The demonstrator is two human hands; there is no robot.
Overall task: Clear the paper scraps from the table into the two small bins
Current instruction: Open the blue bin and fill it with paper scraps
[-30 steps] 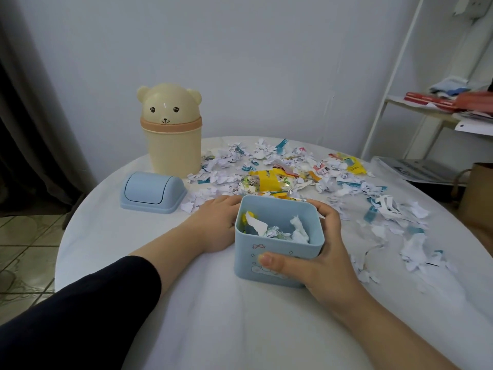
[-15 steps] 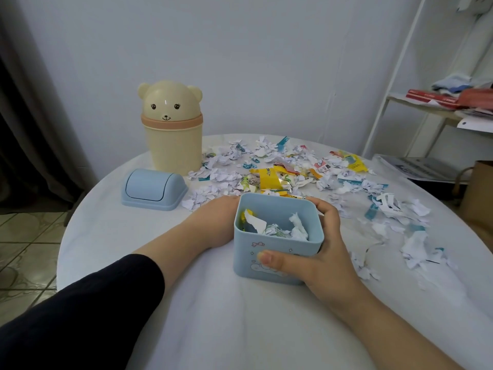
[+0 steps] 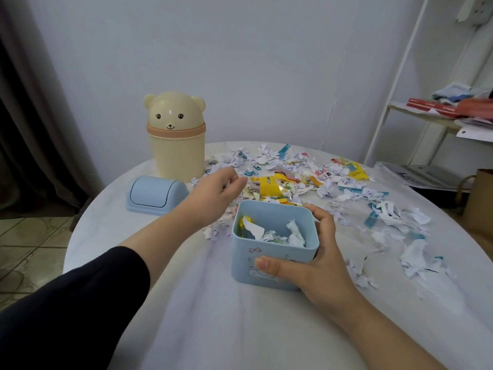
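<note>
Midway across the table: right hand on the bin, left hand over the scraps.
My right hand grips the open bin, thumb on its near wall, fingers round its far right corner. Just past the bin's far left corner my left hand hovers, fingers loosely curled; I cannot tell whether it holds paper. Scraps lie under and beyond it, strewn left to right across the table's far half, so I judge the left hand nearer for the next scoop.
</note>
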